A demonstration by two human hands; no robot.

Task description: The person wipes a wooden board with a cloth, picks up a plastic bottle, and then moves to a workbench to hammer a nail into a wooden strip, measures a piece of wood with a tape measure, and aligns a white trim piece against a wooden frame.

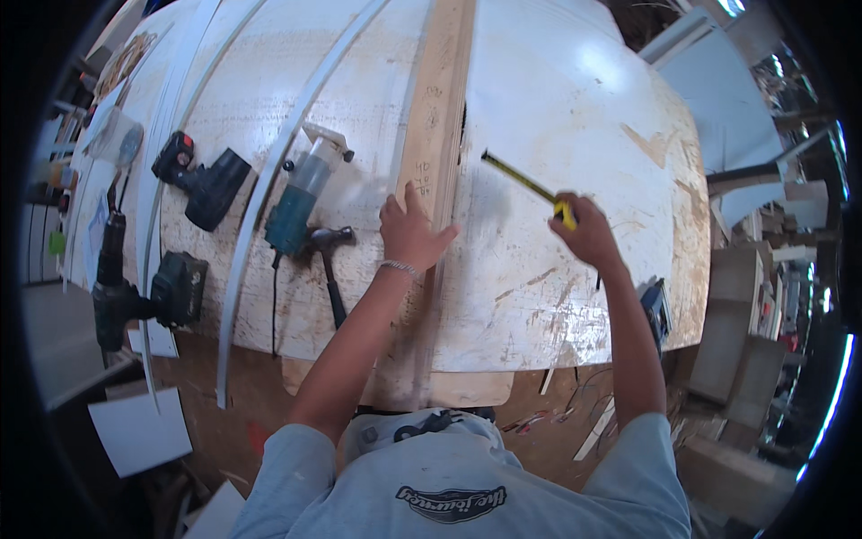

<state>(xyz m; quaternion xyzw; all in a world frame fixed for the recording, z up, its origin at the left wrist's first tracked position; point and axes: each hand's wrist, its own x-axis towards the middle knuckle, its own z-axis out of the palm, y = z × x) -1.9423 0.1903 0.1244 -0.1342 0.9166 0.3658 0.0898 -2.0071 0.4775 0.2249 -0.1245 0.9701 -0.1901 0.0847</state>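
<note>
A long wooden board (431, 117) with pencil marks runs away from me down the middle of the worktable. My left hand (415, 235) lies on it, fingers and thumb spread, holding nothing. To the right, my right hand (588, 235) is closed around a yellow tape measure (564, 214). Its blade (519, 178) sticks out toward the board, the tip a little short of the board's right side. Left of the board lie a hammer (332, 260) with a dark handle and a teal trim router (296, 202) with a clear base.
The white worktable (557, 305) is scuffed along its near edge. Cordless drills (121, 287) and a dark power tool (215, 184) rest at the left, among long white strips (242, 247). A blue tool (655, 310) sits at the right edge. Wooden cabinets (732, 314) stand beyond.
</note>
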